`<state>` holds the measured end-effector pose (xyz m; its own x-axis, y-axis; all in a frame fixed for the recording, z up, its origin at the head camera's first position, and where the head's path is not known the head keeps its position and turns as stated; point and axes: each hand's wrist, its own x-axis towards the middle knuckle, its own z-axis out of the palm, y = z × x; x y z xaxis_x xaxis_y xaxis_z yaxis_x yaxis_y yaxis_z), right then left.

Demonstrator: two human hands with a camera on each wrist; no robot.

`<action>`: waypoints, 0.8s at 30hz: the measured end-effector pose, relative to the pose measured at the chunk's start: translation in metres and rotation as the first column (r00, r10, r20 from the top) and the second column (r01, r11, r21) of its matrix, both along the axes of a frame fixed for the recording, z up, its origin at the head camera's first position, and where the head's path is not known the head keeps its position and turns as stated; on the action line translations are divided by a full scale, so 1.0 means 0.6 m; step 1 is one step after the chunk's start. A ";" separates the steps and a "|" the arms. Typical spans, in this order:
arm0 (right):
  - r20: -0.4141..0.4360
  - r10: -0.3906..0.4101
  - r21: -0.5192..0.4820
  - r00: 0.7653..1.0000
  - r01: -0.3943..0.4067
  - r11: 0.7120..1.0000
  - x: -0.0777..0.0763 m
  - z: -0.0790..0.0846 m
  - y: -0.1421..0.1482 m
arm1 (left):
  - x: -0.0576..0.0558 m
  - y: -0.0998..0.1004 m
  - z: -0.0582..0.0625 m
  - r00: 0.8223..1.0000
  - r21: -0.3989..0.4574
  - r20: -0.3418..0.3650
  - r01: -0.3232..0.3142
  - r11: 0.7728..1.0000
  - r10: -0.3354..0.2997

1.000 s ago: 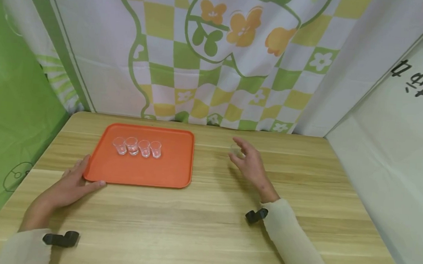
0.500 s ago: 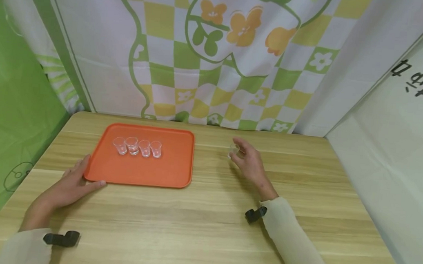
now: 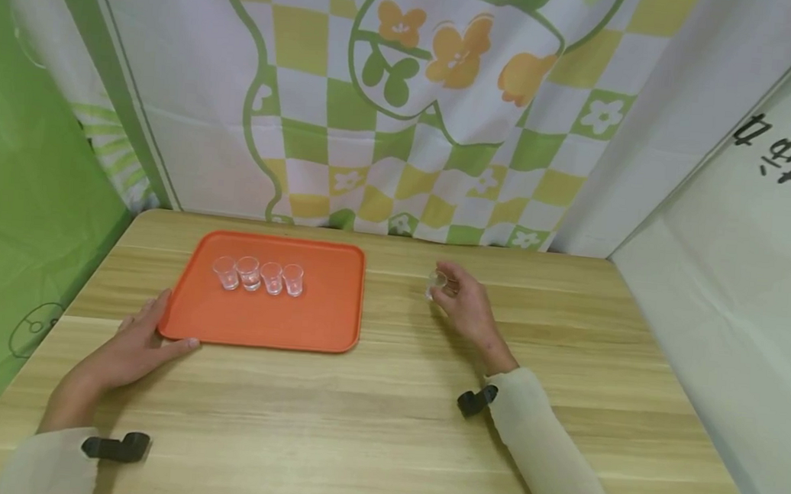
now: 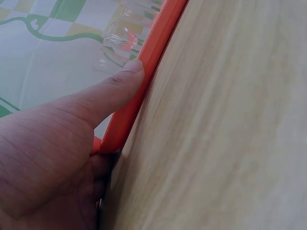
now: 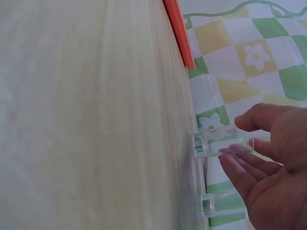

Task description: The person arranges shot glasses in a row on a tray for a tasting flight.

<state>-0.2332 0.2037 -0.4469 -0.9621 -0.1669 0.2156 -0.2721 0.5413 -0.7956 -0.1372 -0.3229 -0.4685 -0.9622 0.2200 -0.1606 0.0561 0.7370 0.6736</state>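
Right grip (image 3: 469,302) has closed in slightly; tray (image 3: 266,322) hasn't shifted. It's pinching a glass (image 5: 216,140), upright near the desk's (image 3: 355,428) far edge. Second glass (image 5: 225,204) sits just right: I'd lift straight, light pressure, avoid clipping it. Left grip (image 3: 128,347) holds tray's near-left corner; keep that steady.
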 end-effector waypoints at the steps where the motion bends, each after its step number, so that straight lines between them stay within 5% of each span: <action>1: 0.000 -0.001 0.010 1.000 0.001 1.000 -0.001 -0.002 0.000 | 0.000 0.000 0.000 1.000 0.001 -0.001 0.000 1.000 0.000; 24: 0.030 -0.012 0.017 0.999 0.011 1.000 -0.011 -0.018 -0.001 | 0.004 0.004 0.006 1.000 0.017 0.001 0.001 1.000 -0.001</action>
<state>-0.2397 0.2031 -0.4577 -0.9700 -0.1591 0.1835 -0.2417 0.5576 -0.7941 -0.1349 -0.3206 -0.4647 -0.9619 0.2234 -0.1575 0.0563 0.7256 0.6858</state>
